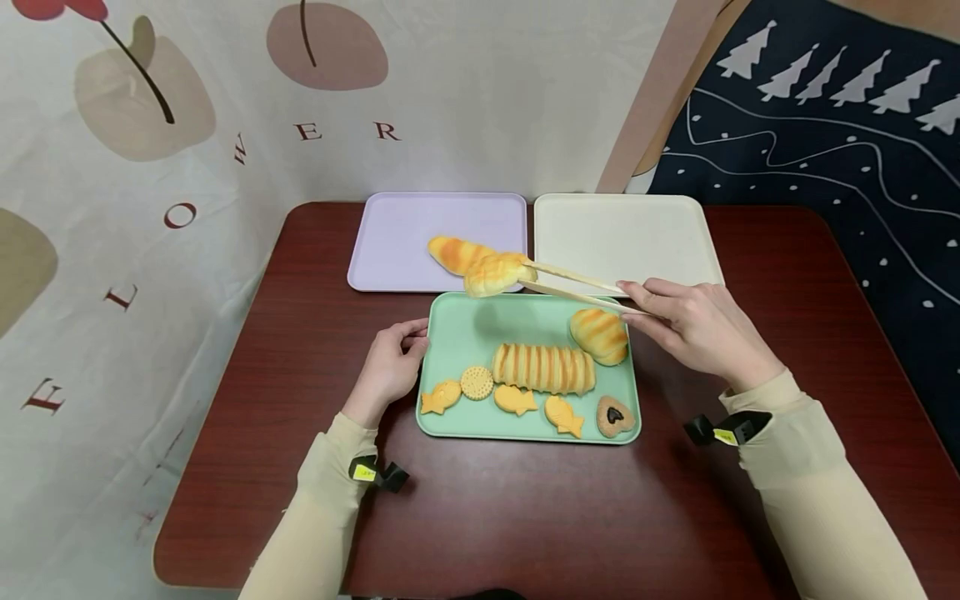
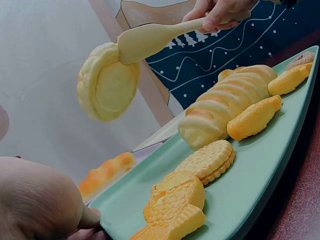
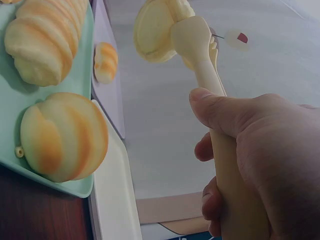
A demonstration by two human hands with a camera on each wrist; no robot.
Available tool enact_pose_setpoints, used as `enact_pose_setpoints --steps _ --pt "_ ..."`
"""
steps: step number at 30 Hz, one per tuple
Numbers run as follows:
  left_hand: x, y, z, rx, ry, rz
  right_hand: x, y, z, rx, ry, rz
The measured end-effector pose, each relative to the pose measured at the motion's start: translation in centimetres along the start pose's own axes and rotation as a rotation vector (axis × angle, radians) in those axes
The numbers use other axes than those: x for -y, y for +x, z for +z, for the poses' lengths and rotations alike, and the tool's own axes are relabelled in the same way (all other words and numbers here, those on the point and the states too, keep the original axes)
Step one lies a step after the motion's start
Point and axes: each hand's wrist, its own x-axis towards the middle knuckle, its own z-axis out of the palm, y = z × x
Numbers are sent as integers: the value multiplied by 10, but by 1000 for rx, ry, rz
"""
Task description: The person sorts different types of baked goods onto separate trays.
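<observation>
My right hand [image 1: 693,325] grips a pair of beige tongs [image 3: 192,40], thumb along one arm and fingers wrapped round the other. Between the tongs' tips a round bread bun [image 2: 107,82] hangs in the air; in the head view it overlaps the front edge of the lilac tray [image 1: 405,225]. On that tray lies a longish golden bread [image 1: 450,252], partly covered by the held bun. My left hand [image 1: 390,362] holds the left edge of the green tray [image 1: 457,321], its thumb at the rim.
The green tray carries a striped loaf [image 1: 543,368], a round bun [image 1: 600,336], a round biscuit [image 1: 477,382], several fish-shaped biscuits [image 1: 515,400] and a heart biscuit [image 1: 614,416]. A white tray [image 1: 626,237] sits at the back right, beside the lilac one. A printed curtain [image 1: 480,100] hangs behind the table.
</observation>
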Motion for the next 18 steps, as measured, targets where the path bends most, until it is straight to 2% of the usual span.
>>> enact_pose_setpoints --steps 18 --pt "-2 -2 -1 2 -10 -17 -16 21 18 -10 -44 26"
